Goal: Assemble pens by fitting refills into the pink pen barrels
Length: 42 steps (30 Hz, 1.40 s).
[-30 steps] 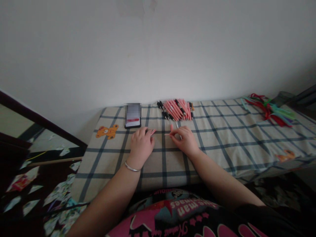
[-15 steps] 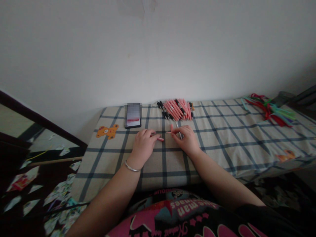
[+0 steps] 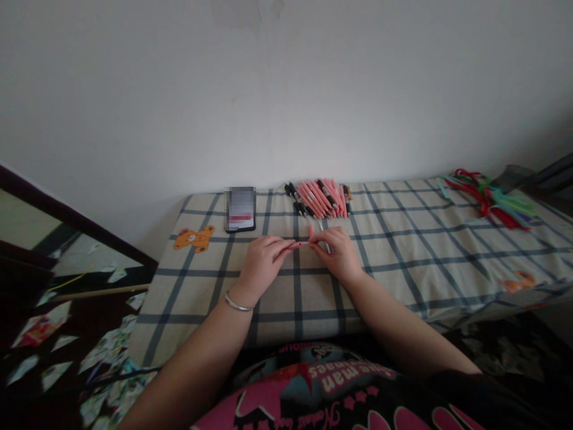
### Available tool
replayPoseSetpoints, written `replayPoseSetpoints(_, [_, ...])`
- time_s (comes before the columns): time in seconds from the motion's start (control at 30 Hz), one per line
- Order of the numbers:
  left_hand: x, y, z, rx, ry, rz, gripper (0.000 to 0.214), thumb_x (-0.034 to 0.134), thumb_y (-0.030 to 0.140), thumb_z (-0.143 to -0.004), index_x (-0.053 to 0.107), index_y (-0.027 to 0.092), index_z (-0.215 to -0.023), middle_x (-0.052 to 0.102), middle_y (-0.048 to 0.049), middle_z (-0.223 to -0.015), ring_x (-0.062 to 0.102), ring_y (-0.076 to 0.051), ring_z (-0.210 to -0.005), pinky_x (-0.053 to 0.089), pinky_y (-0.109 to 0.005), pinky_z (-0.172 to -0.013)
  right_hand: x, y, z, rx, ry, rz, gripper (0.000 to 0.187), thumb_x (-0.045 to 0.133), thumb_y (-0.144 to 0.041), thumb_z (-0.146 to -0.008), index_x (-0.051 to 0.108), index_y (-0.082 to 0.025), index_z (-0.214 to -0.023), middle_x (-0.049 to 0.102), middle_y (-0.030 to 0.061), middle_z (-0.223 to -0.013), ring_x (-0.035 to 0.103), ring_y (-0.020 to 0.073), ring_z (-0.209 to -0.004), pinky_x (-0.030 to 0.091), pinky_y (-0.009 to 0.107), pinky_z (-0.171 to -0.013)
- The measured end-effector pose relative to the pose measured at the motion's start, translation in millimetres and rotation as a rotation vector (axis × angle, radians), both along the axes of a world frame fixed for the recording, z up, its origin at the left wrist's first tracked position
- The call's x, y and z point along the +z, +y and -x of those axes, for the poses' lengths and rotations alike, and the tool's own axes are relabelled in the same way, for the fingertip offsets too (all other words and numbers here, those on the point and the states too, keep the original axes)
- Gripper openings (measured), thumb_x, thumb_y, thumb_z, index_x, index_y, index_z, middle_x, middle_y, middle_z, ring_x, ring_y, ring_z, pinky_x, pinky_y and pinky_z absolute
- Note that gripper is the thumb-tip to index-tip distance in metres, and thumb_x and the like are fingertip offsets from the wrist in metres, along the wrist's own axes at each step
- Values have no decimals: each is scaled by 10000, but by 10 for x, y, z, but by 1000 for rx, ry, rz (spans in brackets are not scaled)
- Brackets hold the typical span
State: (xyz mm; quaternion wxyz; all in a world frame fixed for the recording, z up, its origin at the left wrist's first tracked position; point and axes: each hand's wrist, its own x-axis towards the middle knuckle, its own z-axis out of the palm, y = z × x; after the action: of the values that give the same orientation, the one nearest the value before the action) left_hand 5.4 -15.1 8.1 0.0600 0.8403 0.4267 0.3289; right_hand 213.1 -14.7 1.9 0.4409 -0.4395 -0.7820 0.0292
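My left hand [image 3: 259, 266] and my right hand [image 3: 338, 254] rest on a checked cloth [image 3: 403, 263] and meet at a thin pink pen part [image 3: 298, 244] pinched between their fingertips. The left hand wears a silver bangle [image 3: 235, 303]. A slim white piece [image 3: 323, 233] pokes out from behind the right hand's fingers. Just beyond the hands lies a pile of pink and black pens [image 3: 319, 198].
A dark phone [image 3: 240, 209] lies at the back left of the cloth, near a printed orange bear [image 3: 194, 237]. Red and green strips [image 3: 490, 200] are heaped at the far right. A white wall stands behind. Paper scraps litter the dark floor [image 3: 67, 358] at left.
The hands were a little apart, each with a pen piece. The left hand brought its pink piece right, and the two hands now join at it.
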Motion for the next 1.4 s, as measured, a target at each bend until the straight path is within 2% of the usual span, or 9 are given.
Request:
replayPoseSetpoints(0.17, [-18,-13,-13,-2,-143,124,254,596,218,-834,637,213,-1084,686,-41,-939,614,-164,-824,486,-320,-779,13,-13,-11,-52,13,1,30,614,-213,-829,633,-223,-809,680,18,-788,573,194,-787,430,339,-753])
replayPoseSetpoints(0.27, [-30,-8,-13,-32,-259,256,218,603,241,-824,652,208,-1034,691,-26,-913,621,-139,-768,502,-276,-724,18,-15,-19,-59,21,3,41,607,-200,-828,630,-222,-803,677,18,-780,573,193,-775,428,340,-743])
replayPoseSetpoints(0.33, [-32,-1,-8,-66,-320,348,226,591,261,-830,656,203,-1039,696,-32,-939,632,-141,-802,508,-271,-737,24,-17,-22,-53,22,6,41,606,-194,-825,629,-224,-808,677,19,-783,574,195,-780,429,345,-751])
replayPoseSetpoints(0.43, [-20,8,5,-95,-340,439,248,583,283,-831,667,201,-1050,698,-45,-984,633,-159,-867,506,-294,-785,38,-24,-19,-50,29,12,45,598,-200,-830,628,-227,-810,676,22,-784,575,197,-785,430,352,-754])
replayPoseSetpoints(0.57, [10,10,28,-126,-333,539,288,562,317,-842,661,218,-1094,699,-46,-973,628,-157,-826,503,-280,-725,53,-32,-19,-51,38,-2,58,586,-209,-841,624,-226,-800,669,24,-771,577,193,-770,433,350,-745])
replayPoseSetpoints(0.8, [17,13,54,-143,-338,603,323,551,348,-843,660,214,-1116,692,-34,-820,582,-121,-649,457,-237,-589,33,-22,-36,-24,20,-45,66,576,-238,-860,629,-227,-823,673,23,-792,579,184,-779,435,343,-752])
replayPoseSetpoints(0.93, [-10,25,53,-140,-343,628,305,581,339,-822,678,220,-1085,702,-36,-844,596,-120,-656,464,-231,-597,12,-25,-28,24,-25,-47,82,564,-249,-873,641,-226,-860,676,30,-828,568,184,-811,436,346,-778])
replayPoseSetpoints(1.17, [-13,40,38,-123,-399,770,303,597,379,-804,698,205,-1030,710,-28,-789,596,-110,-586,470,-223,-561,-6,-26,4,73,-58,-64,109,555,-245,-880,659,-234,-908,685,36,-857,583,185,-819,452,356,-778])
replayPoseSetpoints(1.4, [-24,54,3,-135,-548,879,290,614,312,-783,693,175,-1026,672,-7,-699,553,-83,-538,481,-218,-556,17,-48,57,113,-54,-44,199,512,-208,-898,662,-256,-1020,700,33,-919,592,186,-874,469,370,-807])
